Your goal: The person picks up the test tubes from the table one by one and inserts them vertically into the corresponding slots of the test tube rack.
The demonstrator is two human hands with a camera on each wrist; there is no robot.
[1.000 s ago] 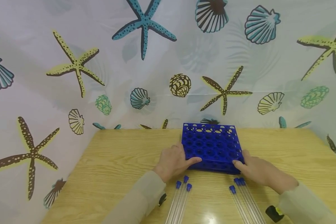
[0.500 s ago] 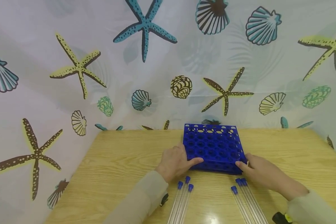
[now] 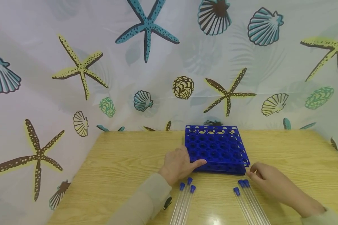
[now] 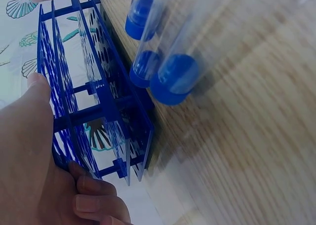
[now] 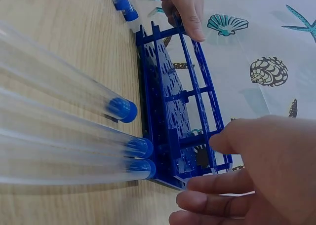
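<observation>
a starfish-print cloth (image 3: pixel 157 70) hangs behind a wood-grain table (image 3: pixel 129 150).

Starfish-and-shell cloth (image 3: pixel 163 68) behind wooden table (image 3: pixel 129 153).

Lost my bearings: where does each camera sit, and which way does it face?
Head: worn on the head, facing forward and down at the table and blue rack; left hand, right hand and sleeves show.
Left wrist: on that wrist, facing the rack and left tubes; left hand and a little of the right show.
Right wrist: on that wrist, facing the rack and right tubes; both hands show.
Shared: both wrist views see the rack, from opposite ends.
</observation>
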